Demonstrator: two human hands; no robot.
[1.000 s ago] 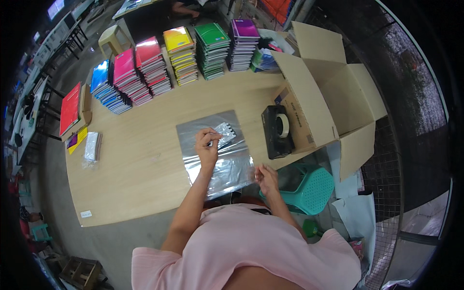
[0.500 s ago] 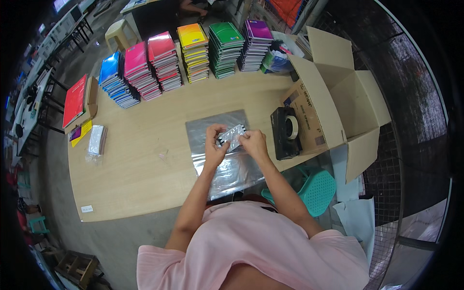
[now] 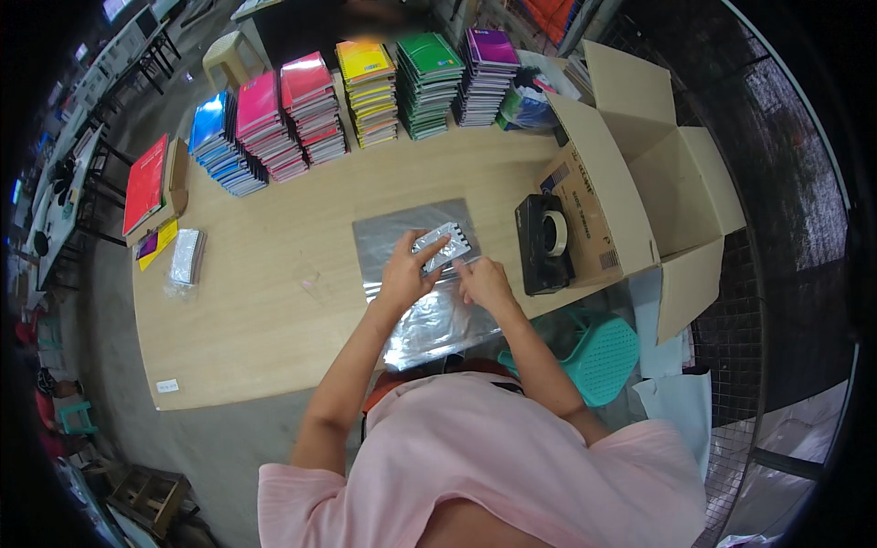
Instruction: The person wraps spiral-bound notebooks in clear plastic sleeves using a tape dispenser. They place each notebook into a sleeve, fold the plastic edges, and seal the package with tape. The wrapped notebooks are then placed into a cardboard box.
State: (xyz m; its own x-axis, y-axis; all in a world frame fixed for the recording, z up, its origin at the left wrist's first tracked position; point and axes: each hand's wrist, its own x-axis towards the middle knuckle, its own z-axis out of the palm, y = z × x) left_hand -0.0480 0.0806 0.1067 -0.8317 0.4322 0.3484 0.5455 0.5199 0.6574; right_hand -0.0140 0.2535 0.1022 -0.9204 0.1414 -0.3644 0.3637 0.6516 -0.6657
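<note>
A small packet in shiny clear plastic [image 3: 448,242], pale with black marks along its edges, is gripped by my left hand [image 3: 407,272], whose fingers lie across its top. Curled close by the packet's lower right edge, my right hand [image 3: 488,283] has its fingertips pressed together; whatever they pinch is too small to make out. Beneath both hands lies a stack of flat clear plastic bags [image 3: 384,239], which looks grey and glossy and reaches the table's near edge.
Stacks of spiral notebooks in blue, pink, red, yellow [image 3: 367,96], green and purple line the table's [image 3: 256,292] far side. A black tape dispenser [image 3: 539,247] and open cardboard box [image 3: 598,215] stand right. Wrapped packets [image 3: 186,257] lie left; a green stool [image 3: 598,361] is below.
My left hand has spread its fingers over the packet, which now sits flatter. My right hand has slipped from the packet's upper right end to its lower right edge.
</note>
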